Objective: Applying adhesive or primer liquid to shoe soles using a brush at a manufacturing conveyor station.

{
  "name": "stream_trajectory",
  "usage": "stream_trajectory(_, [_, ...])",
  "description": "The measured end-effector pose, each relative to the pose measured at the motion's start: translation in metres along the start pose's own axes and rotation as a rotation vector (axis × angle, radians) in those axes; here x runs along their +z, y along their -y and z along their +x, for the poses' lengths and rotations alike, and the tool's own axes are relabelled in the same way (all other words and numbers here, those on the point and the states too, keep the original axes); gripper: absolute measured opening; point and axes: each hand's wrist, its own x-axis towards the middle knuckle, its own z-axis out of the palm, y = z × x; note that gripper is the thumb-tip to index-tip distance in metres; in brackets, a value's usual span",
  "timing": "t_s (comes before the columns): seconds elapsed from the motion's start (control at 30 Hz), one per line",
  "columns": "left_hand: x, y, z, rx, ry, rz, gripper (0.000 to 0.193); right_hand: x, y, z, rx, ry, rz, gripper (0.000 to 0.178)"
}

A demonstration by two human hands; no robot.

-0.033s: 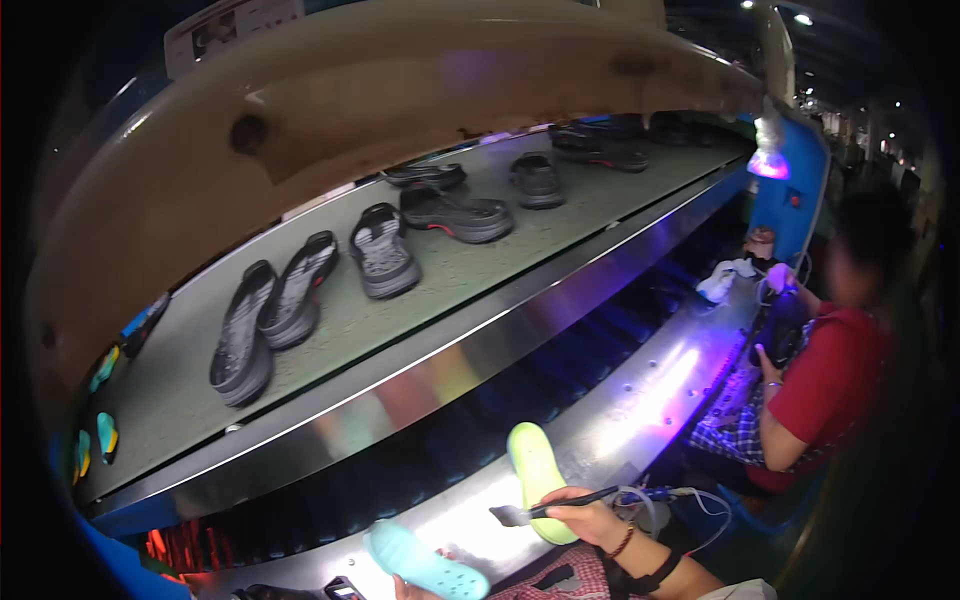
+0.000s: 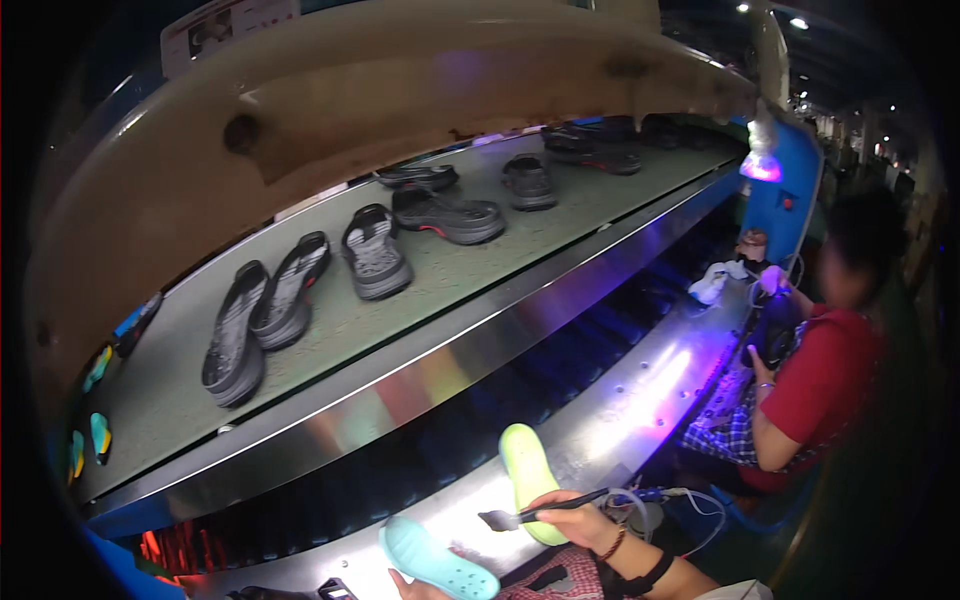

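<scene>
My left hand [image 2: 412,588], mostly below the picture's lower edge, holds a light blue insole [image 2: 438,560] with small holes at its near end. My right hand [image 2: 578,520] is closed round the dark handle of a brush [image 2: 500,520]. Its bristles point left, a little above and to the right of the blue insole and apart from it. Behind the brush and my right fingers, a lime green insole [image 2: 528,462] lies on the shiny metal ledge [image 2: 600,420]. A red checked cloth [image 2: 550,578] covers my lap between the hands.
Beyond the ledge runs a green conveyor belt [image 2: 330,360] carrying several dark grey shoe soles [image 2: 378,255]. Small turquoise and yellow pieces [image 2: 100,438] lie at its left end. A co-worker in a red shirt [image 2: 825,380] sits at right, holding a dark shoe. Tubing [image 2: 700,500] hangs by my right arm.
The light blue insole has moved slightly right, toward the brush, with my left hand. The whole view has shifted a little; my right hand keeps its hold on the brush.
</scene>
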Motion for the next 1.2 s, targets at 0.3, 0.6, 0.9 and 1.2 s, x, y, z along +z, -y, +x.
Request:
stream_trajectory(0.3, [0.028,0.074,0.044,-0.083,-0.389,-0.135,0.081,0.029,0.025,-0.001,0.077,0.008,-0.331,0.019])
stream_trajectory(0.6, [0.038,0.063,0.037,-0.081,-0.139,-0.154,0.084,0.051,0.031,0.035,0.144,-0.025,-0.329,0.019])
stream_trajectory(0.9, [0.021,0.041,0.05,0.097,-0.542,0.128,0.083,0.086,0.042,0.014,-0.353,0.564,-1.172,0.022])
stream_trajectory(1.2, [0.045,0.044,0.039,-0.042,-0.168,-0.342,0.088,0.097,0.077,0.011,-0.097,0.294,-0.813,0.018])
